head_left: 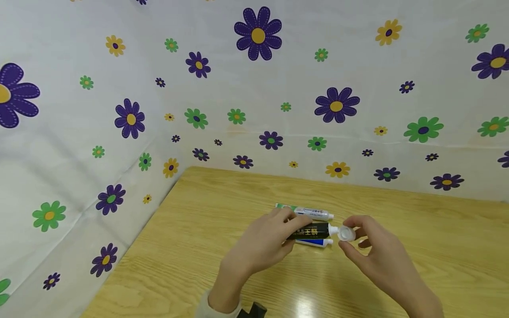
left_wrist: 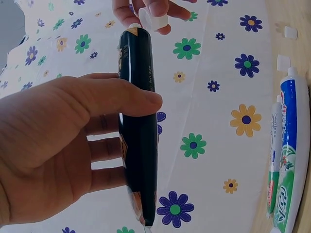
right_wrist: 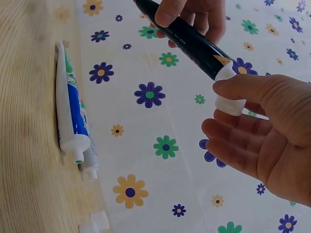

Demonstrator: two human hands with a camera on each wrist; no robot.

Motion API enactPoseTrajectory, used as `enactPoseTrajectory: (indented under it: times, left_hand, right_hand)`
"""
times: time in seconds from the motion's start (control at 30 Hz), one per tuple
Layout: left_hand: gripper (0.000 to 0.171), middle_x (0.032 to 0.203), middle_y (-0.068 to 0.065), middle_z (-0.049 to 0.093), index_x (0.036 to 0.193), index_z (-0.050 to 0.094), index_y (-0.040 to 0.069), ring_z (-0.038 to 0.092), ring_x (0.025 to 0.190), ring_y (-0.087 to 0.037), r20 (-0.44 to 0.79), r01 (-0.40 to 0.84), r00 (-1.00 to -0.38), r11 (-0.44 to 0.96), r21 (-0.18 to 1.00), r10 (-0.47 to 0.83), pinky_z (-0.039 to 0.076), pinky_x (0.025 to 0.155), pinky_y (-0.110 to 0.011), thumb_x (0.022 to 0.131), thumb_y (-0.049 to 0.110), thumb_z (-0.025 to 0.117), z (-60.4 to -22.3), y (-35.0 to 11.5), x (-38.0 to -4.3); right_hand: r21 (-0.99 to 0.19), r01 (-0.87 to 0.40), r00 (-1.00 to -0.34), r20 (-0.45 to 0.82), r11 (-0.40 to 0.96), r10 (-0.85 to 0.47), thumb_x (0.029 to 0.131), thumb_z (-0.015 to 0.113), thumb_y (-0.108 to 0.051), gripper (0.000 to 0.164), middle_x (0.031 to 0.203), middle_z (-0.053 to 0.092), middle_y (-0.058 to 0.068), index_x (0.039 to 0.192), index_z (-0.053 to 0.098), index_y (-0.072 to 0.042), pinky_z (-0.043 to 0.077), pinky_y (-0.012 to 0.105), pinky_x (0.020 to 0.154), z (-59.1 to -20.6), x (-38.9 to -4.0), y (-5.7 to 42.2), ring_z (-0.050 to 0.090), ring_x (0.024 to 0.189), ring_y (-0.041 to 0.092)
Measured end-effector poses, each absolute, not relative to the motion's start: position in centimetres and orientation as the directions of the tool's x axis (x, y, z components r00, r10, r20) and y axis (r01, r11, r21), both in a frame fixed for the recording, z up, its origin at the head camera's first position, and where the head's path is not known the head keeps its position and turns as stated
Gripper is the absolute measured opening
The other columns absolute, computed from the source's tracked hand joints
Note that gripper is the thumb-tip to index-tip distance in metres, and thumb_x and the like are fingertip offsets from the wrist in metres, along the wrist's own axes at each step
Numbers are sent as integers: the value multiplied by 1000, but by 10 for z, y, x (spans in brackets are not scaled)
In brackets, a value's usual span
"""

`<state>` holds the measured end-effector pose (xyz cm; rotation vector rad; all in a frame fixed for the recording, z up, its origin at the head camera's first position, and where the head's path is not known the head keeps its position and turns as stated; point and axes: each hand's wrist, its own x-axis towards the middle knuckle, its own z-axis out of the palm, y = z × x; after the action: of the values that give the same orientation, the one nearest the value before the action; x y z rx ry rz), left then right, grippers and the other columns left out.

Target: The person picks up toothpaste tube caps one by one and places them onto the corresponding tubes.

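Tubes: three in view. Black tube point(head_left: 312, 231) with gold lettering is the landmark; it's up off the table point(head_left: 191, 216), white nozzle point(head_left: 333, 230) toward the right hand. Left hand point(head_left: 264, 240) has thumb and fingers wrapped round its body. Right hand point(head_left: 375, 256) pinches a white cap point(head_left: 347, 233) between thumb and index finger, other fingers loosely bent. Cap is off the thread, tilted, just beside the black tube's nozzle; can't tell if the two touch. Slim green-and-white tube point(head_left: 314, 214) lies on the table on the far side of the black tube. Blue-and-white tube point(head_left: 314, 242) lies below the black tube, partly covered by it in the head view. Two loose caps point(left_wrist: 290, 33) sit on the table below the black tube's nozzle end. Flowered cloth point(head_left: 218, 88) hangs beyond the black tube, past the table edge.
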<state>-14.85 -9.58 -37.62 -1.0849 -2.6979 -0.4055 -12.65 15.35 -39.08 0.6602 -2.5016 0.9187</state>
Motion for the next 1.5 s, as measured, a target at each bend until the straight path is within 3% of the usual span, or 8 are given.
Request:
enactPoseTrajectory:
  times: [0.3, 0.47, 0.7, 1.5]
  left_hand:
    - [45, 112, 0, 63, 133, 60, 22, 61, 95, -15, 295, 732, -672, 670, 126, 679, 54, 81, -28, 90, 10, 69, -378, -87, -145]
    - [46, 113, 0, 63, 133, 61, 21, 62, 100, -16, 285, 717, -690, 683, 140, 666, 54, 86, -31, 90, 9, 70, -376, -88, -144]
    - [44, 112, 1, 64, 133, 62, 22, 63, 103, -16, 282, 702, -704, 699, 139, 651, 52, 95, -34, 92, 11, 69, -371, -90, -143]
    - [39, 109, 2, 64, 133, 62, 25, 62, 102, -17, 284, 703, -693, 709, 58, 663, 57, 82, -34, 95, 14, 66, -370, -87, -140]
  right_hand:
    - [-446, -580, -779, 549, 682, -304, 71, 87, 0, 47, 99, 65, -5, 112, 64, -8, 54, 22, 60, -394, -119, 158, 62, 80, 7]
    - [-406, -615, -740, 593, 676, -316, 71, 87, -3, 50, 102, 66, -6, 116, 65, -11, 53, 20, 62, -394, -123, 155, 59, 80, 5]
    - [-423, -612, -748, 583, 668, -317, 71, 87, -2, 48, 97, 67, -4, 112, 62, -8, 54, 22, 61, -391, -125, 152, 63, 77, 7]
    - [-442, -650, -730, 588, 618, -347, 72, 85, 3, 47, 102, 64, -6, 112, 67, -14, 55, 23, 60, -392, -125, 155, 60, 79, 9]
